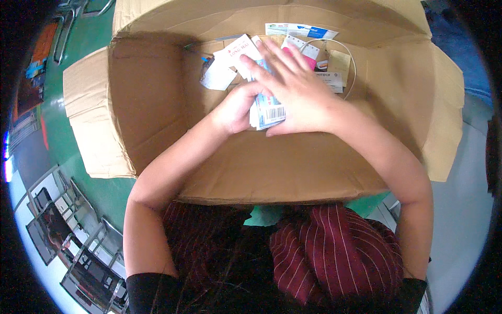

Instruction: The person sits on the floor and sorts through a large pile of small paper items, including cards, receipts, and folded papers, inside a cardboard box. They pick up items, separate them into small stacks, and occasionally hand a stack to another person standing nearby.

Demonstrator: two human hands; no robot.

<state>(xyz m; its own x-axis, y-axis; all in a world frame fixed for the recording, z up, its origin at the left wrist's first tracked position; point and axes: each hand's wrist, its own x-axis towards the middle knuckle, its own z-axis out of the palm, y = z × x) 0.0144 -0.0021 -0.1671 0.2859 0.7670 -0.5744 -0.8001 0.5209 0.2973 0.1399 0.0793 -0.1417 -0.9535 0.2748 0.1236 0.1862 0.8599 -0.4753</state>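
Both my hands are inside an open cardboard box [293, 167], around a stack of printed papers [269, 112] in white and blue with a barcode at its near end. My left hand [240, 107] grips the stack's left side, thumb across its top. From the right, my right hand [303, 91] closes over it, long fingers stretched across the far part and thumb at the near end. The right hand hides much of the stack. Just beyond the fingers, a white card with red print [238, 52] sticks out; whether it belongs to the stack I cannot tell.
On the box floor lie a white paper tag [218, 77], a spiral notepad [306, 48] with pink below it, a white printed card [332, 82], a beige pad [340, 64] and a looped white cord [355, 68]. A blue-and-white leaflet [301, 30] leans at the far wall. Chairs [52, 230] stand left.
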